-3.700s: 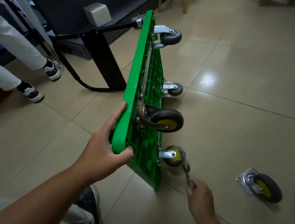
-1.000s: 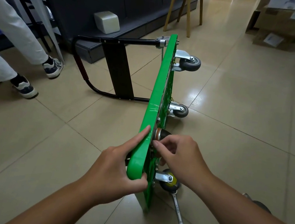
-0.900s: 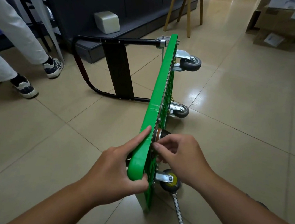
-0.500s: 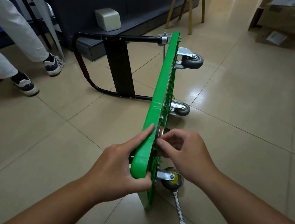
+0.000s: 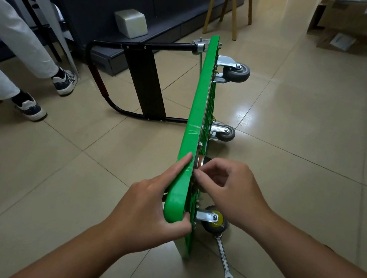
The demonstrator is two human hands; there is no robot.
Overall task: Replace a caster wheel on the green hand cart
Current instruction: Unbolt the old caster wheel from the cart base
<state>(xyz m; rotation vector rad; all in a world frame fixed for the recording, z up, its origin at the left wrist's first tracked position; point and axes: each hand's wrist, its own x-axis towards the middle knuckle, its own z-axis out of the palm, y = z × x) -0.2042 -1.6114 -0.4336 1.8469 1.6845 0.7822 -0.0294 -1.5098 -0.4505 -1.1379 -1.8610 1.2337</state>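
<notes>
The green hand cart [image 5: 199, 108] stands on its long edge on the tiled floor, wheels facing right. My left hand [image 5: 151, 206] grips its near top corner, index finger stretched along the rim. My right hand [image 5: 229, 190] reaches to the underside beside the upper near caster [image 5: 202, 162], thumb and index finger pinching something small at its mounting plate; the part itself is hidden. Below it sits a yellow-hubbed caster [image 5: 215, 221]. A wrench [image 5: 224, 259] lies on the floor by that wheel.
Two grey casters [image 5: 235, 72] [image 5: 223, 132] stick out at the cart's far end. The black folded handle [image 5: 143, 80] lies left of the deck. A person's legs and shoes [image 5: 63, 80] stand at left. A wooden stool [image 5: 228, 8] and cardboard boxes [image 5: 352, 21] are at the back.
My right hand let go of the wrench, which now lies on the floor, and moved up to the upper near caster's plate. The left hand keeps its grip on the cart.
</notes>
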